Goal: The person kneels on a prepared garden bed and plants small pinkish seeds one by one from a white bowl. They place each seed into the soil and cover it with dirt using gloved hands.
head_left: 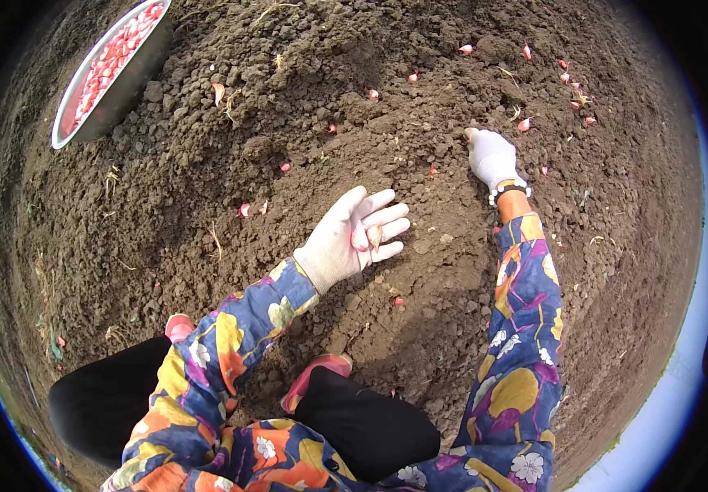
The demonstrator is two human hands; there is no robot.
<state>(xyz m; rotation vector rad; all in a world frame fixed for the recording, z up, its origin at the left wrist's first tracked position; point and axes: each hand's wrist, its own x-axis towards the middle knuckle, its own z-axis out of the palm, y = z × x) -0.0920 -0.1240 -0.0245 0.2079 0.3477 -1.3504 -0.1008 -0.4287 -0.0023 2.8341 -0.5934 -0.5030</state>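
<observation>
My left hand (354, 237), in a white knit glove, is palm up with its fingers spread. Two pink-skinned garlic cloves (375, 236) rest on the palm and finger bases. Further off to the right, my right hand (493, 154), also gloved, reaches down to the loose brown soil (446, 258). Its fingers are curled at the ground, and whether they pinch anything is hidden. Near it, one garlic clove (524, 125) lies to the right and another (433, 171) to the left. Several more form a rough curved line in the soil, from a clove (244, 210) left of my left hand.
A metal basin (121, 92) heaped with garlic cloves stands tilted in view at the upper left. One clove (218, 94) lies right of it. Scattered cloves (565, 77) dot the upper right. My pink shoes (317, 378) are planted on the soil below my arms.
</observation>
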